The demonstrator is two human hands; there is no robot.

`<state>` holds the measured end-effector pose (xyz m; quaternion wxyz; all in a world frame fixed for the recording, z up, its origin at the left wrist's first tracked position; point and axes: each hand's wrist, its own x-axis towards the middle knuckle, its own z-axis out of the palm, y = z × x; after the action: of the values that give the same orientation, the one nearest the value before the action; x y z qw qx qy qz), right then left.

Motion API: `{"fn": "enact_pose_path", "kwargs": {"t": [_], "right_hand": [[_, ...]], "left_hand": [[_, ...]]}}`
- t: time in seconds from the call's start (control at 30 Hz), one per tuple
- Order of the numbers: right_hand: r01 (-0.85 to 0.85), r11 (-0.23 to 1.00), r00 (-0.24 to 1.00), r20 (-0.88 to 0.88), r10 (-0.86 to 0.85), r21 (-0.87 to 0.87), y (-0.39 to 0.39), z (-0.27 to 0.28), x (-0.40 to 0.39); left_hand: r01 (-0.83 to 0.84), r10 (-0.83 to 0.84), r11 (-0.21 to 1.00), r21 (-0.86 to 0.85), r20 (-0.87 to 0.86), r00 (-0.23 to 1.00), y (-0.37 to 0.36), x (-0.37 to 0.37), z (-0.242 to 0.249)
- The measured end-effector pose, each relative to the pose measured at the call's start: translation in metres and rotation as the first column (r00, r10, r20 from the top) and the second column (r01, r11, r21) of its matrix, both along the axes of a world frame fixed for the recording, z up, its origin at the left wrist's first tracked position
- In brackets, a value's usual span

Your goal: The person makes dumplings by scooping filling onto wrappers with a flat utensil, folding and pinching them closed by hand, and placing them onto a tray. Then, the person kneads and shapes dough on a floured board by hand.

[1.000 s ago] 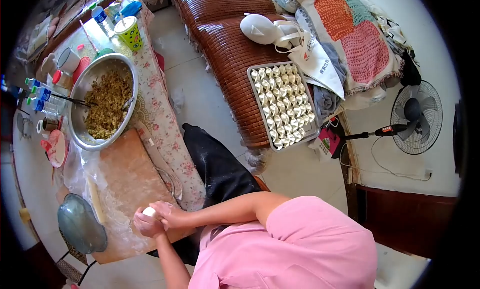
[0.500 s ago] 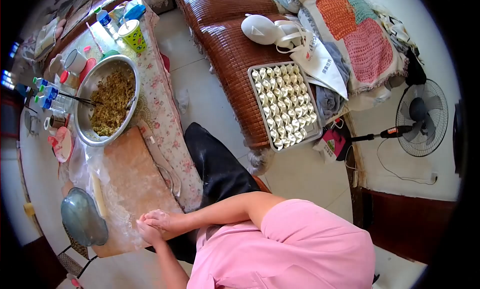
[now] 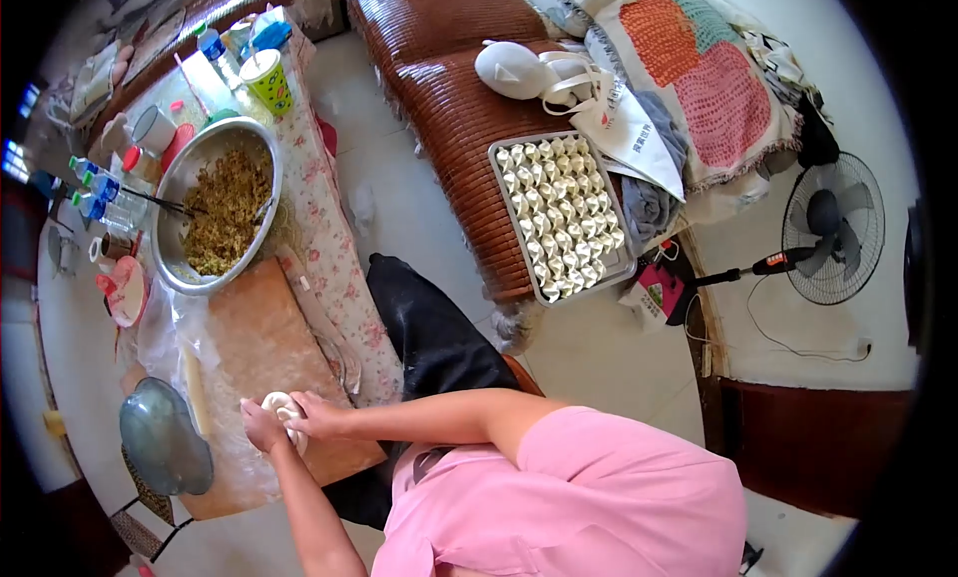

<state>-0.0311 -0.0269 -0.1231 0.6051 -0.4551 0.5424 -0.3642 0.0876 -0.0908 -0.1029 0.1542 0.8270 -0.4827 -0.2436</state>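
On the couch to your right, the metal tray [image 3: 496, 160] already stood nearly full of folded dumplings [image 3: 561, 214], so most of the batch looked finished. At the table, the steel bowl [image 3: 265, 143] still held a large mound of filling [image 3: 225, 206], which suggested many pieces remained to be made. Nearer you, the floured wooden board [image 3: 254, 328] carried no rolled wrappers that could be seen. At its near edge, your left hand [image 3: 257, 426] and right hand [image 3: 311, 414] were closed together around one dough lump [image 3: 279, 405], pressing it against the board; it was not yet portioned.
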Motion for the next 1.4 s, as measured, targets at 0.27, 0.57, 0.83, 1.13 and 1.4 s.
{"fn": "enact_pose_path", "kwargs": {"t": [0.27, 0.57, 0.83, 1.13, 1.4], "right_hand": [[-0.107, 0.913, 0.988, 0.057, 0.141, -0.393, 0.034, 0.023, 0.004], [-0.072, 0.916, 0.997, -0.045, 0.058, -0.395, 0.026, 0.009, -0.022], [0.059, 0.998, 0.967, 0.246, -0.060, 0.011, -0.009, -0.028, 0.002], [-0.095, 0.944, 0.992, 0.051, 0.117, -0.316, 0.035, 0.024, -0.002], [-0.019, 0.951, 0.999, -0.044, 0.006, -0.308, 0.033, 0.003, -0.014]], "left_hand": [[-0.256, 0.220, 0.965, 0.060, -0.718, 0.661, 0.065, 0.020, 0.003], [0.598, -0.324, 0.676, -0.429, 0.556, 0.765, 0.075, -0.024, -0.012], [-0.030, 0.029, 0.999, -0.018, -0.041, 0.999, 0.005, -0.009, 0.004], [-0.240, 0.105, 0.962, -0.134, -0.625, 0.773, 0.085, 0.003, -0.010], [0.467, -0.321, 0.797, -0.383, 0.387, 0.864, 0.074, -0.016, -0.011]]}}
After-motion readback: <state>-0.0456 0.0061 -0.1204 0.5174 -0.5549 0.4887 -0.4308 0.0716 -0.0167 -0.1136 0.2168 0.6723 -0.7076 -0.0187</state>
